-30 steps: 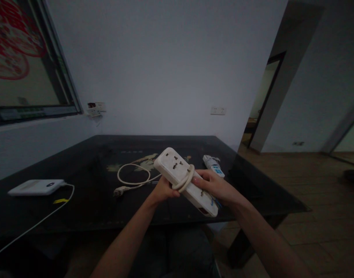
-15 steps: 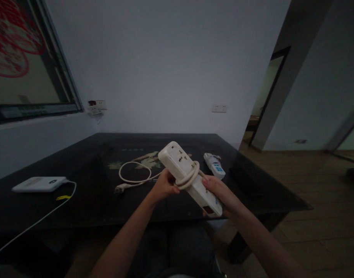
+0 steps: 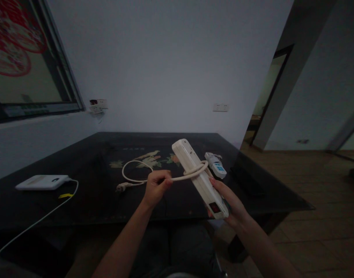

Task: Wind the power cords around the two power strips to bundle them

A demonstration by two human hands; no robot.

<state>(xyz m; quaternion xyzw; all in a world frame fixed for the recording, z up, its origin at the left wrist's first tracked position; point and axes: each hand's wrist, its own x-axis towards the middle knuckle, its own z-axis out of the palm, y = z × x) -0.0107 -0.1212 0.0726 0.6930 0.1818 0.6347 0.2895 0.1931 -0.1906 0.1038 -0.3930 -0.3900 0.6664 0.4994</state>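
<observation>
Well, power strip (image 3: 198,181): it was held in the air, tilted, its lower end toward the person and the near edge of the bench (image 3: 93,162).
Right hand (image 3: 230,199): gripped the strip's lower end, thumb along its side.
Left hand (image 3: 157,185): closed around the white cord (image 3: 179,178), which ran straight across to a loop about the strip's middle.
Plug (image 3: 122,187): lay beyond that fist beside a curve of cord, well inside the near edge.
Blue-socketed strip (image 3: 216,166): rested just past the held one, its lead wound around it.
Right side: a dark flat object (image 3: 246,181) lay between there and the right edge, with wooden floor (image 3: 310,177) beyond.
Left side: a wide stretch of dark top separated the plug from a white box (image 3: 42,182), whose cable (image 3: 35,221) crossed the near edge.
</observation>
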